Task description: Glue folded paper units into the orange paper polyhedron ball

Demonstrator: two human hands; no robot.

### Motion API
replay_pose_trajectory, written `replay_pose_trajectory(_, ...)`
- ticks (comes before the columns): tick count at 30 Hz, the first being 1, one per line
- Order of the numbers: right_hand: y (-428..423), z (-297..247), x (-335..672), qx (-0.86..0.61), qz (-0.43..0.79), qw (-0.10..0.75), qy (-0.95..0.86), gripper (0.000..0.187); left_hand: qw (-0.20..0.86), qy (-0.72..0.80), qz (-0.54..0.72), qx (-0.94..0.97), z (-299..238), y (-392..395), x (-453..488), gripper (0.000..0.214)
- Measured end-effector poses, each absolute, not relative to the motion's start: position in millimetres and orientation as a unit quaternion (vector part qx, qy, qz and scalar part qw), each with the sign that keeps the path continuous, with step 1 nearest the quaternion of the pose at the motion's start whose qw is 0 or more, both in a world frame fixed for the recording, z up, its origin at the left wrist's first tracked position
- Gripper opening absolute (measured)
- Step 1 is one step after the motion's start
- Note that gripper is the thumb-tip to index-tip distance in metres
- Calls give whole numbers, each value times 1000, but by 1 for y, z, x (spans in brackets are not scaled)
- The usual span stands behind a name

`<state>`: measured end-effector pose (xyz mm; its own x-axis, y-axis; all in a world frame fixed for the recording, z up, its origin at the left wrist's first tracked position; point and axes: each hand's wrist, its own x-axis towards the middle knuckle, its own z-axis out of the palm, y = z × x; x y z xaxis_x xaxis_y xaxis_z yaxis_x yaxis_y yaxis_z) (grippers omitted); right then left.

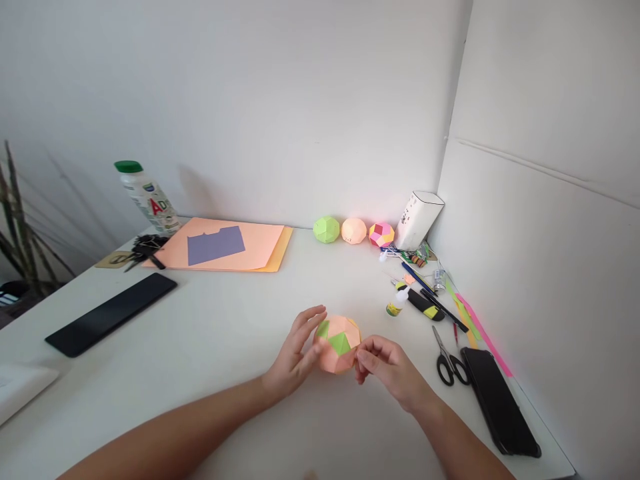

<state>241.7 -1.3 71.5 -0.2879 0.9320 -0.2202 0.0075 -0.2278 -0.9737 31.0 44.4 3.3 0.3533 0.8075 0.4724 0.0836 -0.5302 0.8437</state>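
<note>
A faceted paper ball (336, 361) in peach and green, with a little yellow at its upper right edge, is between my two hands near the front middle of the white table. My left hand (295, 353) rests along the ball's left side, fingers loosely spread and thumb touching it. At the ball's lower right, my right hand (387, 368) has thumb and forefinger pinched together at the edge of the paper. Just beyond my right hand stands a small glue bottle (395, 307) with a white tip.
Scissors (445, 363), a phone (500, 403), a utility knife (423, 303) and paper strips (485, 333) lie at right. Finished-looking green (327, 229), peach (354, 231) and pink (381, 234) balls line the wall. Coloured sheets (260, 243), a bottle (150, 200) and a black slab (113, 313) are left.
</note>
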Motion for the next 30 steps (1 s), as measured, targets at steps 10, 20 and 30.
replay_pose_trajectory(10, -2, 65, 237, -417, 674, 365, -488, 25, 262, 323, 403, 815, -6, 33, 40, 94)
replay_pose_trajectory(20, -5, 70, 243, -368, 715, 321, -501, 27, 485, 262, 411, 726, 3, 41, 36, 81)
replay_pose_trajectory(30, -8, 90, 249, -489, 489, 303, -656, 21, 684, 156, 397, 591, 13, 37, 43, 78)
